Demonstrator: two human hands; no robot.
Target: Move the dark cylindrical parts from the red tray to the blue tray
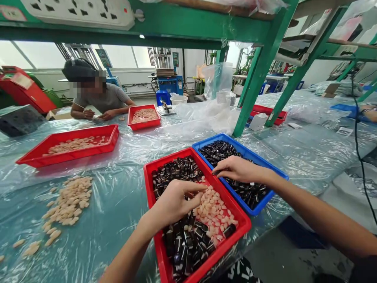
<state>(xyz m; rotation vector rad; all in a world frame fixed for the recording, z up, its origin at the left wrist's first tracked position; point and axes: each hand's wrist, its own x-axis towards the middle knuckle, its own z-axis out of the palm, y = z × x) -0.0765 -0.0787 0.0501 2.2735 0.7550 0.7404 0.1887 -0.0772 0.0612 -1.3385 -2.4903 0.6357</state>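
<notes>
My left hand point(173, 202) is over the near red tray point(203, 273), thumb and forefinger nearly together above small beige pieces point(213, 208); whether a piece is between the tips I cannot make out. Around those pieces in the tray lie many short black cylindrical parts point(188, 243) with pale stripes. To the right, my right hand point(237, 169) is closed in a pinch on a small black part point(217, 172), at the border between the red tray and the blue tray point(257, 210). Many similar black parts point(219, 151) fill the blue tray.
Loose beige pieces point(69, 200) lie on the plastic-covered table point(118, 243). Two more red trays point(79, 157) point(144, 125) hold beige pieces. A person point(103, 96) works across the table. A green shelf post point(255, 78) rises behind the blue tray; a black cable point(357, 145) hangs right.
</notes>
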